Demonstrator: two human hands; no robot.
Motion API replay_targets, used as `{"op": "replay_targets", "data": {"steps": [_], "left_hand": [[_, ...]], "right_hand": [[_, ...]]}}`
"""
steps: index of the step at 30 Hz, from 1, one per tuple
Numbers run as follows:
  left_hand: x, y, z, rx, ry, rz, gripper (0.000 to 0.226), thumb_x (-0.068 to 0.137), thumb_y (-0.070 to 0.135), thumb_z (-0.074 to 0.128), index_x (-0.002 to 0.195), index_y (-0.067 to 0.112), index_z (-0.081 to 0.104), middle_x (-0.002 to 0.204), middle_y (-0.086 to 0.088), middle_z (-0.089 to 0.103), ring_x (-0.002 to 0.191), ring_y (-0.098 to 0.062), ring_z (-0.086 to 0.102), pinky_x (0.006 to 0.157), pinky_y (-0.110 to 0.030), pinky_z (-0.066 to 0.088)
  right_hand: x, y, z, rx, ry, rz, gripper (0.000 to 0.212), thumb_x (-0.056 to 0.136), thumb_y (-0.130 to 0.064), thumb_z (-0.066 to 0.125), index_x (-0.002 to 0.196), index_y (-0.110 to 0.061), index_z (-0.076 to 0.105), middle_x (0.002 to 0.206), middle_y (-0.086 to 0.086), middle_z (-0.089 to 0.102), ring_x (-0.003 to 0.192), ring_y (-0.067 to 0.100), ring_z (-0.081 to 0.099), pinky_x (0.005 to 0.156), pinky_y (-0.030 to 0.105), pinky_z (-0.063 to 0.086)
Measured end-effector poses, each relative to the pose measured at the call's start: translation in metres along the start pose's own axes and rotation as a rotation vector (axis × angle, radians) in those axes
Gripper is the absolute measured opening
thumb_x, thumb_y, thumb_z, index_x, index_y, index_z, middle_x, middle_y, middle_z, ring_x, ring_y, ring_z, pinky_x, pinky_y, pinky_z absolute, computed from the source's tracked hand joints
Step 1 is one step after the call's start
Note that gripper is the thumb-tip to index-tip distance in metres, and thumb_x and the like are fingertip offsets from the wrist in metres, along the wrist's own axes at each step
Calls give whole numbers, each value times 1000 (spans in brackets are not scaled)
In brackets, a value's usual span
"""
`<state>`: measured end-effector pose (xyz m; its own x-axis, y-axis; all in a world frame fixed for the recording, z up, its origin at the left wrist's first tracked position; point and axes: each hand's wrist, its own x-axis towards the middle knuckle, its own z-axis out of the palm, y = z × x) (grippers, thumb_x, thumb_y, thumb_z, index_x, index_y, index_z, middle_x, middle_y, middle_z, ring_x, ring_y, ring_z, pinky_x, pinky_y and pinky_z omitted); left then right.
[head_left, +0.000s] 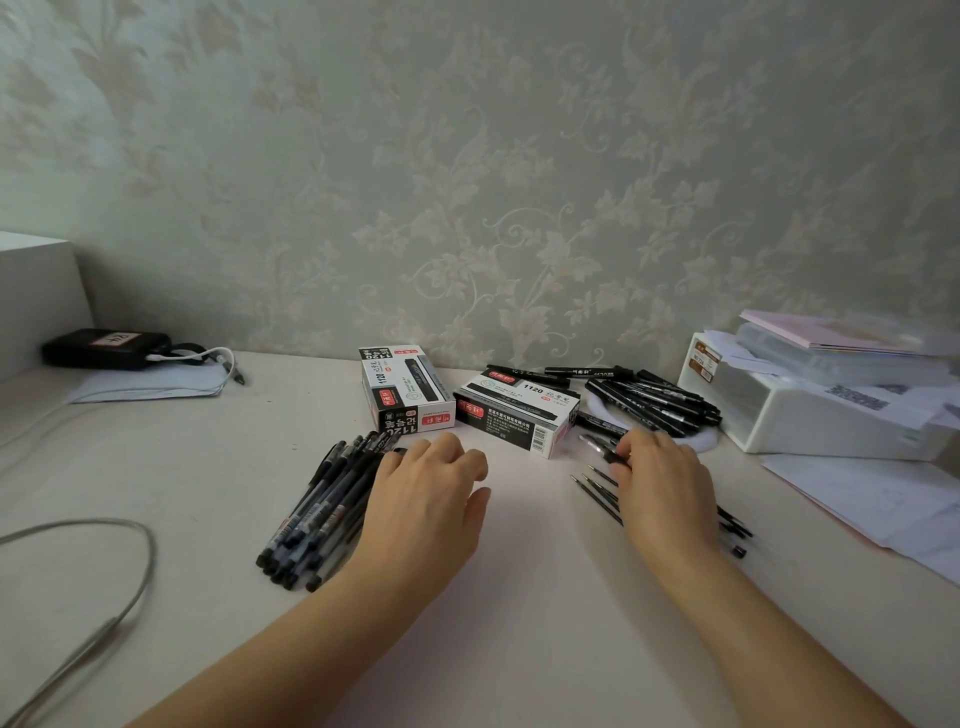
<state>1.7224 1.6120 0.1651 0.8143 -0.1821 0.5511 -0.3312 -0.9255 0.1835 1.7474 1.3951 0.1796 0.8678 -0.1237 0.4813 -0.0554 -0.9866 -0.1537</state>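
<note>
My right hand (665, 483) is reaching down onto the desk (519, 597), its fingers curling round a clear-barrelled pen (597, 447) and pinching it at their tips; motion blur is softening the grip. Under that palm, thin black refills (597, 491) are lying side by side, their points aiming away from me and to the left.

My left hand (431, 499) is resting knuckles-up on the near edge of a pile of gel pens (322, 512). Its bent fingertips are touching the barrels and the thumb is hanging free on the inner side. I cannot tell whether the fingers are gripping a pen or only lying on the heap.

Just beyond my hands two black-and-white marker boxes are sitting. The left box (405, 395) is pointing one end at me, and the right box (514, 415) is lying flat just beside it. Right of them a heap of black markers (654, 402) is lying, near a white storage bin (810, 415) with loose papers (883, 499) around it. Far left, a black device (104, 348) with a white cable (202, 356) is sitting by the wall. A grey cord (130, 582) is looping across the near desk.
</note>
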Motion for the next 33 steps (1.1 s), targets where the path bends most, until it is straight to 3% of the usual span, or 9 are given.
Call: {"op": "replay_targets", "data": {"steps": [4,7,10,14,18,21,26,30,33], "left_hand": [[1,3,0,-176,66,6,22,94,42,50,104,26,62,92,12,58,85,-12,55,73,-29,46],[1,6,0,-321,92,13,30,92,52,45,105,28,58,86,15,55,76,-4,52,68,-26,47],[-1,9,3,-433,33,48,37,89,61,42,113,34,48,93,18,53,83,-1,53,73,-24,49],[-5,10,5,-475,0,94,37,89,61,45,121,44,37,100,22,52,96,5,52,79,-17,46],[-2,11,3,-561,-17,79,31,95,47,47,123,38,40,95,15,59,87,-2,57,73,-24,48],[-1,10,2,-464,-62,74,25,99,37,41,124,32,42,95,13,58,88,-9,57,73,-31,47],[-3,7,-1,-256,-132,96,15,101,34,33,107,26,44,101,8,56,83,-18,54,70,-42,47],[-4,8,-1,-362,-158,86,13,99,34,39,98,23,46,92,11,56,83,-16,53,71,-39,44],[-1,7,1,-198,-133,114,19,100,42,31,92,26,38,74,12,43,76,-17,56,55,-34,32]], "right_hand": [[-3,-19,-14,145,299,-244,22,93,-19,62,115,-13,64,104,3,63,92,26,55,77,37,43],[-13,-41,-18,499,367,-400,20,95,-15,61,114,-13,65,100,-5,59,89,14,53,78,25,44],[-21,-54,-13,854,244,-365,19,97,-13,57,114,-15,64,101,-13,58,87,4,55,76,12,43],[-26,-58,-6,1160,53,-230,15,101,-18,51,113,-21,58,89,-14,65,82,5,63,73,16,48],[-27,-58,6,1450,-194,-16,11,99,-9,52,109,-14,55,88,0,70,82,12,69,82,31,57],[-28,-55,13,1452,-368,75,8,95,-10,58,103,-8,58,91,11,68,77,16,68,75,31,57],[-23,-48,13,1436,-352,137,15,96,-20,61,97,-6,57,64,2,62,53,10,50,50,16,41],[-25,-49,12,1379,-441,38,9,93,-14,63,93,-5,61,64,2,65,54,6,55,52,14,42],[-25,-49,10,1408,-490,12,7,94,-12,61,91,-7,61,64,2,65,53,6,54,52,14,42]]}}
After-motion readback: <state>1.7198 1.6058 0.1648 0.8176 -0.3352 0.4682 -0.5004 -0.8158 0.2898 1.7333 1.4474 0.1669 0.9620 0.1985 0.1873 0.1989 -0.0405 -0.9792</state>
